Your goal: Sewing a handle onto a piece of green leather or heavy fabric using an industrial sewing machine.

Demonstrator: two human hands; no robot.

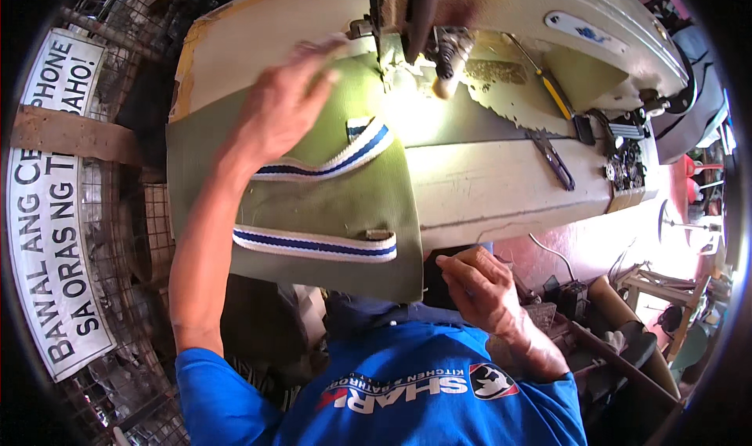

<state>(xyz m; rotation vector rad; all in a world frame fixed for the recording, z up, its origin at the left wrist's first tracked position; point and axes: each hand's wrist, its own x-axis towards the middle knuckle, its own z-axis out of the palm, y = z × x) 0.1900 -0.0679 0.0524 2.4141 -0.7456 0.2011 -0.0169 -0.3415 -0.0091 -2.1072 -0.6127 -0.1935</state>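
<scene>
A green fabric panel (pixel 313 207) lies on the sewing machine bed and hangs over its front edge. Two white webbing straps with a dark blue stripe rest on it, an upper strap (pixel 337 162) curving toward the needle area and a lower strap (pixel 321 244) near the front. My left hand (pixel 282 105) is over the far part of the fabric, left of the lit needle area, thumb apart and fingers stretched, their tips blurred. My right hand (pixel 482 285) is in front of the table edge, right of the fabric, with curled fingers; anything inside them is hidden.
The sewing machine (pixel 540 15) arches over the far side. Right of its needle lie a yellow-handled screwdriver (pixel 556 93), dark snips (pixel 552 160) and several metal bobbin parts (pixel 624 160). Wire mesh with a printed sign (pixel 59 203) stands left. A cluttered wooden box (pixel 627 352) is lower right.
</scene>
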